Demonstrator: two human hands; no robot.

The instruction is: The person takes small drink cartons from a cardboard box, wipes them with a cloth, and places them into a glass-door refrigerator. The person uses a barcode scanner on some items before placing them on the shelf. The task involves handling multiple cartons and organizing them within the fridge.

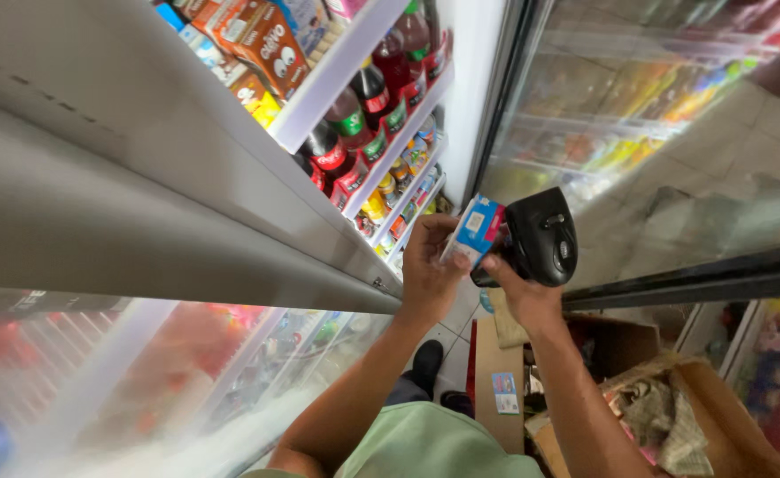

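Furthest left of my fingers are the open cooler's white shelves (355, 53), with soda bottles (346, 124) in rows, well apart from both hands. My left hand (427, 270) is raised in front of the shelves. Its fingers are curled and pinch the small blue and white carton (477, 228) along its left edge, and the carton is tilted. Just right of it, my right hand (525, 296) grips the black handheld device (545, 235) from below. Its thumb reaches across to touch the carton's lower corner, but I cannot tell how the other fingers lie behind the device. Carton and device are pressed side by side between my two hands. Right of both is the glass door (673, 133), and a cardboard box (726, 416) sits lower down on the floor.

I judge the step in hand to be presenting the carton to the device. Any further move calls for holding the carton steady, its face square to the device's head, without loosening the left pinch.
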